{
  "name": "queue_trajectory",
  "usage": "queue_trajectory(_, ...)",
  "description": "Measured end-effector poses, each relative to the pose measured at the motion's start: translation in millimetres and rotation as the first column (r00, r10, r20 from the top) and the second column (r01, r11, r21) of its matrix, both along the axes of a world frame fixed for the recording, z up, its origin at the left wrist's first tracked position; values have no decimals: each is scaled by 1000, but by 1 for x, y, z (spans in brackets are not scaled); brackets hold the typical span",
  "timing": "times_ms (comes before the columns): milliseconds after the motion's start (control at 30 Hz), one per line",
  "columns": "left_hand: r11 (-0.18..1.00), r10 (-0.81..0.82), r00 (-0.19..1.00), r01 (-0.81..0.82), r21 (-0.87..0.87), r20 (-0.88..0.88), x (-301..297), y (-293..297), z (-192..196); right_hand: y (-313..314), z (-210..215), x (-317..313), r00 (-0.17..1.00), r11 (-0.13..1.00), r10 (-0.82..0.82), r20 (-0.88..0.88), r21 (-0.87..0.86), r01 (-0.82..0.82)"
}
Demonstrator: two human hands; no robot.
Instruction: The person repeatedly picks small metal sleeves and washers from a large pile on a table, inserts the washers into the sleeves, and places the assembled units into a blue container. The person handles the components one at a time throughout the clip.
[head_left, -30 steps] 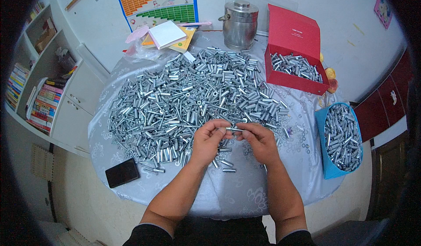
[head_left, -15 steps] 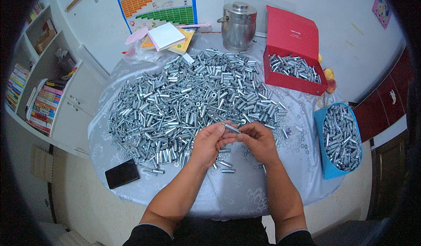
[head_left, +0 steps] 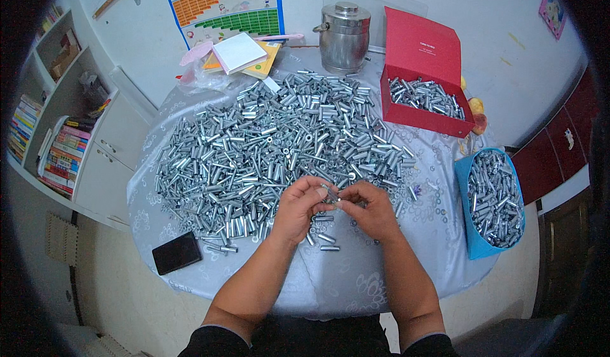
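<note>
Over the near edge of a heap of silvery metal sleeves and bolts (head_left: 254,147), my two hands meet. My left hand (head_left: 298,209) is closed, with thumb and fingers round a small metal sleeve (head_left: 331,195). At the sleeve's lower right end, my right hand (head_left: 371,211) pinches with thumb and forefinger; a small bright tip shows there. Fingers hide much of the part, so I cannot tell whether a bolt sits inside it. A few loose sleeves (head_left: 326,237) lie on the cloth just below my left hand.
The heap covers much of a round table with a pale patterned cloth (head_left: 254,277). A black phone (head_left: 176,253) lies front left. At right stand a red box (head_left: 424,123) and a blue bin (head_left: 471,230), both full of metal parts. Behind are a steel canister (head_left: 345,39) and notebooks (head_left: 240,53).
My right hand has shifted slightly left and both hands have drawn closer together. The sleeve between them now tilts more steeply and is more covered by fingers.
</note>
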State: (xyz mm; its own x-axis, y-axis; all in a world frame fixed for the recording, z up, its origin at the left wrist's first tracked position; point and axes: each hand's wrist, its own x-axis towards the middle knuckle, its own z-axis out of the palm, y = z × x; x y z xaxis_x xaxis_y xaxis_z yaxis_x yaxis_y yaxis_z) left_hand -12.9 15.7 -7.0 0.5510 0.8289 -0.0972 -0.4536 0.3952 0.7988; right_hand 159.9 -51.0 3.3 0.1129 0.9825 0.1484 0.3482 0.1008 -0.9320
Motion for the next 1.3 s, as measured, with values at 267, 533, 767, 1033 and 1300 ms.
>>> queue_trajectory(267,998,-46,999,47,-38,8,1,-1,-3,0,2,-1,992,999,-15,127,51,9)
queue_trajectory(533,999,1,992,3,32,-129,6,-4,-2,-2,8,-4,990,991,-112,82,88,105)
queue_trajectory(767,976,38,955,27,216,-294,7,-9,1,0,7,2,998,973,-50,43,226,39)
queue_trajectory(1033,954,67,920,53,295,-386,6,-10,5,-3,13,2,994,992,-55,97,119,43)
queue_trajectory(1300,899,103,931,63,433,-350,7,-7,1,-1,-4,3,980,991,-132,-151,1,133)
